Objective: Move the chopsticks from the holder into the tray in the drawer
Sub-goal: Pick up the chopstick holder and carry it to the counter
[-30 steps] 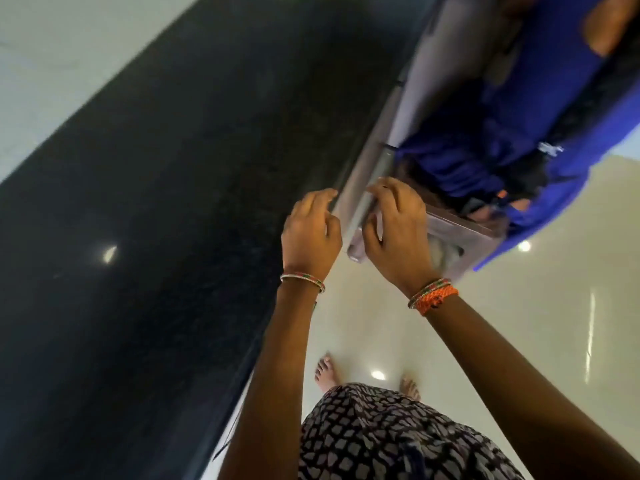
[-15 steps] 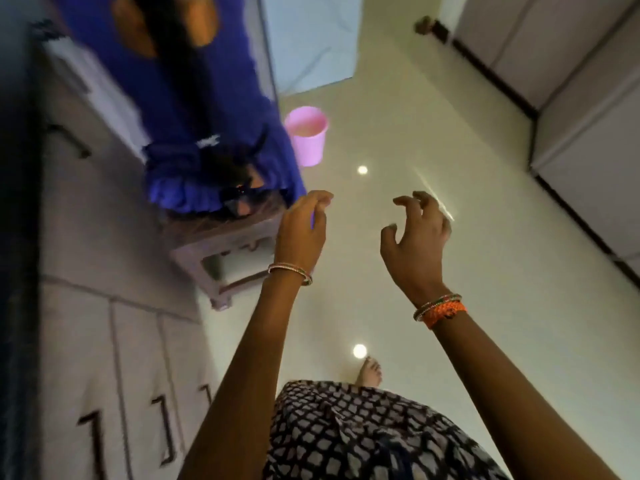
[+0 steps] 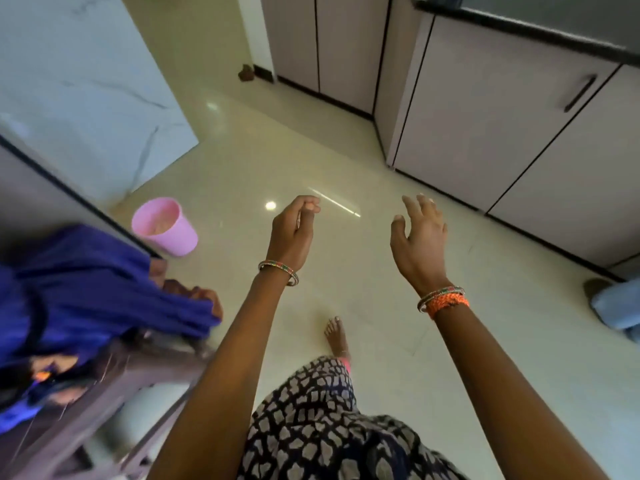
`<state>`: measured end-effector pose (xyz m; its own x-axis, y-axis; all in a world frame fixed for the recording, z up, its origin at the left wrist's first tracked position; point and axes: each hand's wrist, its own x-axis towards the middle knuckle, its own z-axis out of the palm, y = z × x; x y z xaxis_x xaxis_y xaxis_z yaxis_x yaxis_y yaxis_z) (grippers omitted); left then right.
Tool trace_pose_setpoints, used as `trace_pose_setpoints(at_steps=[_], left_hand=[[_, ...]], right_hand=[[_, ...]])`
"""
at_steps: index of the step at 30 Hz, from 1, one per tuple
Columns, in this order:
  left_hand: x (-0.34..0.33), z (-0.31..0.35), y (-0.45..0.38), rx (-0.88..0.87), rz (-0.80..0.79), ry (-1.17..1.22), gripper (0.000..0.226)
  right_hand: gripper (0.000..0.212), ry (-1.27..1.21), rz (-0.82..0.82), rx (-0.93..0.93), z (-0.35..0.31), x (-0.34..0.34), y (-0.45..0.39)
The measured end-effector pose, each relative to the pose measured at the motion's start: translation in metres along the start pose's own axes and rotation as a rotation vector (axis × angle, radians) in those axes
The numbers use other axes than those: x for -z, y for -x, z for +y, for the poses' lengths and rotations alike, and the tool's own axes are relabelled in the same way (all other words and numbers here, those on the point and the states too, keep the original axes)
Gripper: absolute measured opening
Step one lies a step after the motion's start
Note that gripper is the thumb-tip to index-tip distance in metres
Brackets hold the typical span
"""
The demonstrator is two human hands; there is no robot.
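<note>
No chopsticks, holder, drawer or tray shows in the head view. Both my hands hang in the air over the pale tiled floor (image 3: 242, 161). My left hand (image 3: 292, 230) has its fingers curled in against the thumb and holds nothing that I can see. My right hand (image 3: 419, 237) is spread with the fingers relaxed and holds nothing. Bangles sit on both wrists.
A pink bucket (image 3: 166, 226) stands on the floor at left. A person in blue (image 3: 79, 292) sits on a stool (image 3: 114, 393) at the lower left. Grey cabinet doors (image 3: 485, 126) under a dark counter (image 3: 540, 26) run along the right. My foot (image 3: 336, 336) is below.
The view has swung away from the dark counter and the drawer edge, where both hands were, to the open floor. Both hands have come off the drawer and now hang in the air.
</note>
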<state>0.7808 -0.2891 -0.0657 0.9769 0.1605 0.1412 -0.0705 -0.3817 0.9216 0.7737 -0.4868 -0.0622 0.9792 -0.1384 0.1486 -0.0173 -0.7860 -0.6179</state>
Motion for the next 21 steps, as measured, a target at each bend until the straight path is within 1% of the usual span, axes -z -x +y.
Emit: trace_pose_setpoints(at_steps=[2, 7, 13, 15, 18, 21], left_hand=[[-0.019, 0.004, -0.051, -0.028, -0.016, 0.007, 0.027], [-0.064, 0.014, -0.171, 0.016, -0.047, 0.039, 0.023], [-0.123, 0.040, -0.296, -0.032, -0.093, 0.047, 0.023], [-0.143, 0.047, -0.331, -0.059, -0.104, 0.023, 0.024], [-0.177, 0.051, -0.389, -0.083, -0.108, -0.013, 0.025], [-0.212, 0.056, -0.451, -0.141, -0.087, -0.034, 0.026]], right_hand=[[0.044, 0.023, 0.019, 0.003, 0.007, -0.004, -0.051], [0.043, 0.051, 0.045, -0.046, 0.015, -0.006, -0.169], [0.042, 0.011, 0.124, -0.113, 0.037, 0.005, -0.288], [0.043, -0.037, 0.143, -0.122, 0.045, 0.010, -0.323], [0.042, -0.114, 0.213, -0.141, 0.061, 0.021, -0.390], [0.040, -0.151, 0.301, -0.109, 0.079, 0.031, -0.464]])
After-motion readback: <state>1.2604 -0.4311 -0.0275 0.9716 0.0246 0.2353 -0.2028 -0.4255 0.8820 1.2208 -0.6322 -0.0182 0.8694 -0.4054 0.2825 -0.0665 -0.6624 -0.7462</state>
